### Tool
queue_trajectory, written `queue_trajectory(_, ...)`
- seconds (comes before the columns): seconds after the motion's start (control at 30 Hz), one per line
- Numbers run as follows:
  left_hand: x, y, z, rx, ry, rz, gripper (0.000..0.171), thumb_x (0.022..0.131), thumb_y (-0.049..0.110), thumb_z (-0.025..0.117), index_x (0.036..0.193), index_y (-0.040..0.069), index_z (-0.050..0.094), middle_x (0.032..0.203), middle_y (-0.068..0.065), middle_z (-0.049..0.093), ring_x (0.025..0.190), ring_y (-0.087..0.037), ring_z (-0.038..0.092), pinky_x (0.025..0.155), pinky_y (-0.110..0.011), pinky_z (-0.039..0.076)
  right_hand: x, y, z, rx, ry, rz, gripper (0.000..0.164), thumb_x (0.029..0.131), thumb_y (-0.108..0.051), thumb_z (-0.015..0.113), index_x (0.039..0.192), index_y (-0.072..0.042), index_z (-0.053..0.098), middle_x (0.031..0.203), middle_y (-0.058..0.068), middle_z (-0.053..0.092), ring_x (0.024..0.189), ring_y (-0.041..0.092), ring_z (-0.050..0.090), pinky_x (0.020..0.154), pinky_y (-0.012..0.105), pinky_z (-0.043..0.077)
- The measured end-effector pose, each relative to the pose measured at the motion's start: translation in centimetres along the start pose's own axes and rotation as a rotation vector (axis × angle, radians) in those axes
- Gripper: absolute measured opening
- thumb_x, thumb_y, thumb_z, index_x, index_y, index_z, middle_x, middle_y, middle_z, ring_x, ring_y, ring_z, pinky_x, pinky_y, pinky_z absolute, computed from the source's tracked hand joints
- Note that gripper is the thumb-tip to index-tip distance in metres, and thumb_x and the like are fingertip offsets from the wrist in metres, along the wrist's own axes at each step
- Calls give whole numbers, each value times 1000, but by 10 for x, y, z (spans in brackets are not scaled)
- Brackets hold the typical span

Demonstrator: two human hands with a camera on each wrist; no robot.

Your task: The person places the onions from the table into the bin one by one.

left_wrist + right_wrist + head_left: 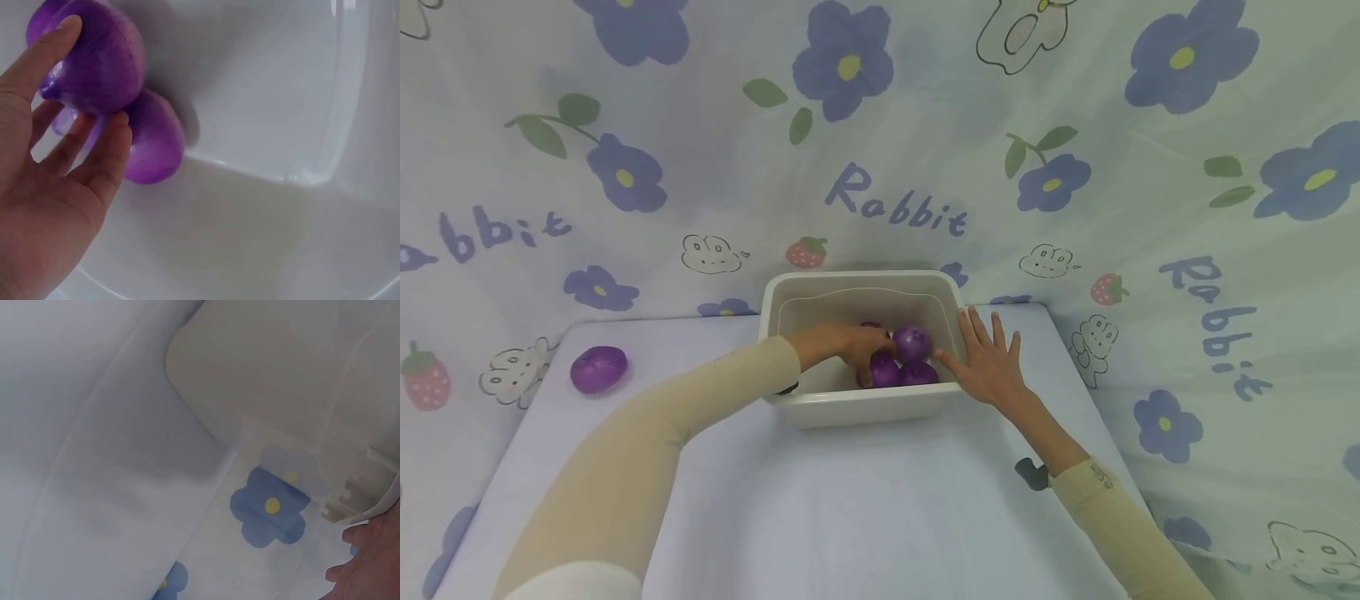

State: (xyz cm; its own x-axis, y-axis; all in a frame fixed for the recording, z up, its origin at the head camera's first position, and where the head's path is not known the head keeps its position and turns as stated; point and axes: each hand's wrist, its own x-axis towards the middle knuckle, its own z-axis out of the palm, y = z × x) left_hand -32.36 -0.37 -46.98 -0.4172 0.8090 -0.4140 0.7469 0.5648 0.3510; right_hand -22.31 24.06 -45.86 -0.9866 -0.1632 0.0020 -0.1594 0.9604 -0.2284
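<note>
My left hand reaches down into a white plastic bin among several purple onions. In the left wrist view, the thumb lies on one side of a purple onion and the fingers curl against its other side. Another onion sits right behind those fingertips. One rounded onion shows on top of the group, to the right of the left hand. At the bin's right rim rests my right hand, its fingers spread and fairly straight; its wrist view catches part of the hand beside the bin wall.
A single purple onion lies on the far left of the white table. Behind the bin hangs a cloth printed with flowers and rabbits, which also runs along both sides of the table.
</note>
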Motion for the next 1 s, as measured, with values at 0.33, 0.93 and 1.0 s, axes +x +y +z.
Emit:
queue_trajectory(0.33, 8, 3, 15, 121, -55, -57, 65, 73, 23, 90, 131, 13, 61, 126, -12, 56, 118, -28, 55, 101, -44, 47, 0, -1, 1, 0, 16, 1, 86, 98, -63, 41, 160, -10, 16, 166, 13, 11, 149, 45, -1, 110, 75, -2)
queue_trajectory(0.93, 1, 0, -3, 15, 44, 17, 69, 74, 24, 89, 132, 2, 60, 121, -16, 64, 113, -27, 59, 98, -36, 48, 0, -2, -2, 3, 6, -5, 87, 98, -64, 40, 161, -10, 15, 166, 12, 10, 149, 45, -1, 109, 75, -2)
queue_trajectory(1.0, -4, -2, -11, -88, 90, 28, 68, 76, 22, 87, 132, -2, 59, 125, -19, 64, 116, -31, 58, 100, -37, 47, -1, -2, -1, -1, 9, -7, 87, 98, -64, 40, 160, -10, 15, 166, 12, 11, 149, 45, -1, 109, 75, -1)
